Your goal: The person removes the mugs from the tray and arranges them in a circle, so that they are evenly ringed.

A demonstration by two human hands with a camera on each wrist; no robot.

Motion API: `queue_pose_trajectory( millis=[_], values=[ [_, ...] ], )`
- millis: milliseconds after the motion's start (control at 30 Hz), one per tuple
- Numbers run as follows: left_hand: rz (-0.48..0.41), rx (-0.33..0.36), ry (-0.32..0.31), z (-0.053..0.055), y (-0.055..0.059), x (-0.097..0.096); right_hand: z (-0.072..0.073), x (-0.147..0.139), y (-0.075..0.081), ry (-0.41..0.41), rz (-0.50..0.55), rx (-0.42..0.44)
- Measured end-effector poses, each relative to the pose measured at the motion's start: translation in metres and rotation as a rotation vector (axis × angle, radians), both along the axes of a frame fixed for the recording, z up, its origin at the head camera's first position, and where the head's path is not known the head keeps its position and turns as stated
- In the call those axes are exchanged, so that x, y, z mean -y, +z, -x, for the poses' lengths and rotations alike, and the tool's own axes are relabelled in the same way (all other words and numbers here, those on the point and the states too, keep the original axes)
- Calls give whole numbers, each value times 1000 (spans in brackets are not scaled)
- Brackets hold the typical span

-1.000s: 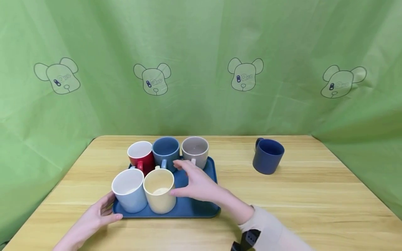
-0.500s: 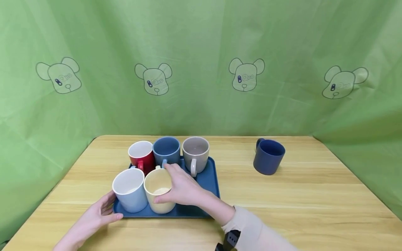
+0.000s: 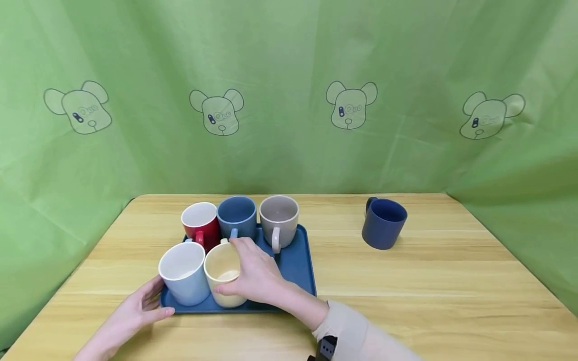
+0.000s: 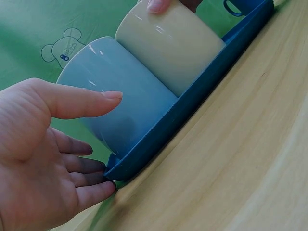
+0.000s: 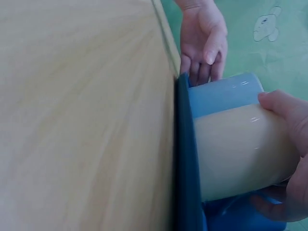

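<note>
A cream mug [image 3: 221, 271] stands upright on the blue tray [image 3: 300, 263], its handle facing away. My right hand [image 3: 259, 273] curls round the mug's right side, thumb in front and fingers behind it, partly hidden. A light blue mug [image 3: 185, 281] with a white inside stands beside it at the tray's left front corner. My left hand [image 3: 135, 311] is by that corner; the left wrist view has its fingertips touching the tray's edge, fingers and thumb extended, gripping nothing. Behind stand a red mug [image 3: 208, 235], a blue mug [image 3: 239, 213] and a grey mug [image 3: 282, 220].
A dark blue mug [image 3: 384, 225] stands alone on the wooden table [image 3: 429, 296], to the right of the tray. A green curtain [image 3: 289, 160] with printed bear heads hangs along the back and sides.
My right hand has moved left from the cream mug's right side and closed round it. The grey mug's handle is now uncovered. The left hand has stayed by the tray corner.
</note>
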State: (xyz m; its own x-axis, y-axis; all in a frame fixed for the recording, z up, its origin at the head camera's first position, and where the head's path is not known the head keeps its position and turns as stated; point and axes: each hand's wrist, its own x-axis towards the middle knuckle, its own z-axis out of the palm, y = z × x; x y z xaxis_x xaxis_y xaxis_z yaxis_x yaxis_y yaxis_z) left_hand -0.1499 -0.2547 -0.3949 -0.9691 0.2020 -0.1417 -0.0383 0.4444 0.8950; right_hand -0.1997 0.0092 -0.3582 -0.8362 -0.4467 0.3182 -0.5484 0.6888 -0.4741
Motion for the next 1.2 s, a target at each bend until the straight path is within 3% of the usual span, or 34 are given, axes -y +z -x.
queue_pose_trajectory(
  millis=[233,500,767,1033,1200],
  values=[
    [5,-11,-7,0,-1,-1,1,-7,-4,34,68,-2],
    [5,-24,-5,-1,0,1,-2,-31,8,152,92,-76],
    [-1,-24,-12,0,0,0,-22,-58,26,219,153,34],
    [-1,-31,-15,-1,-1,0,-42,-97,38,201,224,97],
    [23,-11,-22,-1,0,1,-45,-126,39,139,246,86]
  ],
)
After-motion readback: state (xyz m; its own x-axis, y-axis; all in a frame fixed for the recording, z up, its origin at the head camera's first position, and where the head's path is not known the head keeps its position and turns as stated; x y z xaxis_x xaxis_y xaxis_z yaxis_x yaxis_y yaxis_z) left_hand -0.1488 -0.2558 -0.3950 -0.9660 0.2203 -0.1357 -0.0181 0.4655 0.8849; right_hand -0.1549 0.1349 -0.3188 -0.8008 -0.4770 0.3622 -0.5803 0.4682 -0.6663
